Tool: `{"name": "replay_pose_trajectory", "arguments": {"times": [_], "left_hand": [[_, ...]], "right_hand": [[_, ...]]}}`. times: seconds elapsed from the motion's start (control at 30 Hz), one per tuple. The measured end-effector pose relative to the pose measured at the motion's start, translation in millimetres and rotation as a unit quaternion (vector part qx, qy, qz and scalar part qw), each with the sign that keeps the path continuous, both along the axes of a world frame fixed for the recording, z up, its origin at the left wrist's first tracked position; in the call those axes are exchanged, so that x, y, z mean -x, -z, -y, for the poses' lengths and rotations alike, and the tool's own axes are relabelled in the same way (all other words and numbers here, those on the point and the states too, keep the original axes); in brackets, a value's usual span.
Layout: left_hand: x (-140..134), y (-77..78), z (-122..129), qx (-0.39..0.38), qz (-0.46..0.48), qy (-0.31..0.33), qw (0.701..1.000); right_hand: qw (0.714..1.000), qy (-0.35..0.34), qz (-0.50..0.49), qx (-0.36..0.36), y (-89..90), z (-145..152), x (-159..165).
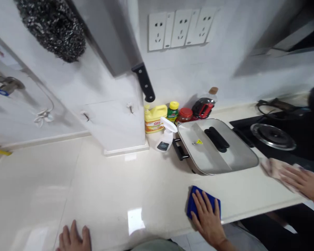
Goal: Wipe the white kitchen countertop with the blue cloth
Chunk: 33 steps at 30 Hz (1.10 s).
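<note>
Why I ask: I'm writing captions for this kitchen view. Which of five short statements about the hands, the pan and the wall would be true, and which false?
1. The person's right hand rests on a blue cloth. True.
2. The spray bottle stands at the left of the lidded pan in the picture. True.
3. The person's left hand grips the spray bottle. False: it rests on the countertop.
4. Another person's hand is on a pale cloth. True.
5. The cleaver is to the right of the wall sockets. False: it is to their left.
</note>
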State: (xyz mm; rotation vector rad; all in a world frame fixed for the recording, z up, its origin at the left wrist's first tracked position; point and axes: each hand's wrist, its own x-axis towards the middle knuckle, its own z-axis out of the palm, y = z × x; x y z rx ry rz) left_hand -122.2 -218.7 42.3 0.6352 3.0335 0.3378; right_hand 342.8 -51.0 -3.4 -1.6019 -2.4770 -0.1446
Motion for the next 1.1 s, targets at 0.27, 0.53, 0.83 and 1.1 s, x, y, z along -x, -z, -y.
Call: {"name": "replay_pose_trajectory", "arguments": {"times": [0.27,0.53,0.83,1.1], "left_hand": [[-4.5,7.3,8.1,-0.016,-0.034,0.004,0.999],[-0.1,19.5,21.4,-0.041,-0.084,0.032,0.995],[13.6,20.7,34.4,-0.161,-0.020,0.179,0.970],[30.1,23.2,-2.8,-0.268,0.166,0.380,0.870]], "right_hand": [[0.971,-0.192,-0.052,0.133,-5.4,38.7,130.7],[0.924,-0.280,-0.087,0.244,-20.0,54.6,250.5],[0.897,-0.285,-0.117,0.317,-67.4,87.5,345.2],[0.938,-0.197,-0.070,0.275,-41.1,105.2,279.4]]}}
